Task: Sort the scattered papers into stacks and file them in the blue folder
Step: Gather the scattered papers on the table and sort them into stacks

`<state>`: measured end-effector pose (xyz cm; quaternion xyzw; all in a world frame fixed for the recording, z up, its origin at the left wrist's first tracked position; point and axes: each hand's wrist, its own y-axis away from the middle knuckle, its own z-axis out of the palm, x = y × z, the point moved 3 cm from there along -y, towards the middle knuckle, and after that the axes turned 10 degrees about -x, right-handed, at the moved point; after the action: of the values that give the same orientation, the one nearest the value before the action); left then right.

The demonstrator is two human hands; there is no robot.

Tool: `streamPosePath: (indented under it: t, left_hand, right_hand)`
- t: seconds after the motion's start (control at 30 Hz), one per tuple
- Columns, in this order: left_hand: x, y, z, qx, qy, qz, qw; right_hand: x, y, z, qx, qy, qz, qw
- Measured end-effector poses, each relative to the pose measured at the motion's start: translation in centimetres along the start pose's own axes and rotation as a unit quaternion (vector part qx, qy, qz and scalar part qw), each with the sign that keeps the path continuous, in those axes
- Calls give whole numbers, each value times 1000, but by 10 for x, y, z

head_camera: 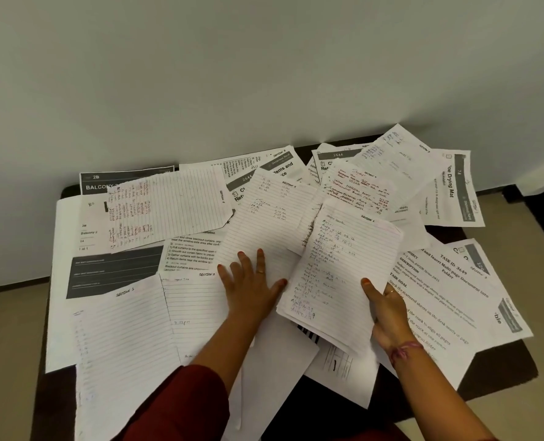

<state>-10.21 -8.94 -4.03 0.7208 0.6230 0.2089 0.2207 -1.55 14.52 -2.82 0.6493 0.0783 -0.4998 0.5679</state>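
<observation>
Scattered papers [197,202] cover nearly the whole dark surface [499,367], overlapping every which way; lined handwritten sheets mixed w/ printed forms. No blue folder in view.

Right hand [388,316] grips a small stack of lined sheets [343,272] at its lower right edge, thumb on top, other fingers curled under, stack lifted and tilted off the surface. Top sheet reads "Section 1". Left hand [251,284] lies flat on another lined sheet [264,224] just left of the stack, fingers spread and straight, pressing it down, not pinching.

Handling, as a judgement: sheets are v. light, thin, floppy. Held by one edge the stack droops and fans, so best gripped mid-edge w/ thumb on top, or supported from below w/ the other palm. Loose pages slide easily over each other; a flat-lying sheet is hard to lift, so drag it toward the surface edge or nudge a corner up first. Torn, ragged edges visible on some lined sheets: prob. tear further if pulled hard. Several sheets overhang the near edge and could slip off if bumped.
</observation>
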Motion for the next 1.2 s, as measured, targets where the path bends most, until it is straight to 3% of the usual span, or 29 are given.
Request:
streamPosePath:
  t: [0.2,0.37,0.67,0.87,1.0,1.2]
  left_hand:
    - [-2,-3,-3,6,34,5,999]
    - [-22,-22,-29,137,118,-35,983]
    - [-47,-56,-67,67,195,-108,972]
    - [-54,-67,-66,50,392,-106,912]
    - [-48,-56,-80,58,475,-50,877]
    - [-49,-19,-118,170,504,23,846]
  right_hand:
    - [1,-1,-2,6,5,2,1000]
    - [2,-2,-2,4,17,0,1000]
    - [6,-3,-5,1,11,-4,1000]
    - [4,-6,-3,-4,20,-2,1000]
    - [1,-8,6,-13,25,-6,1000]
    - [-7,-3,35,-73,-16,1,997]
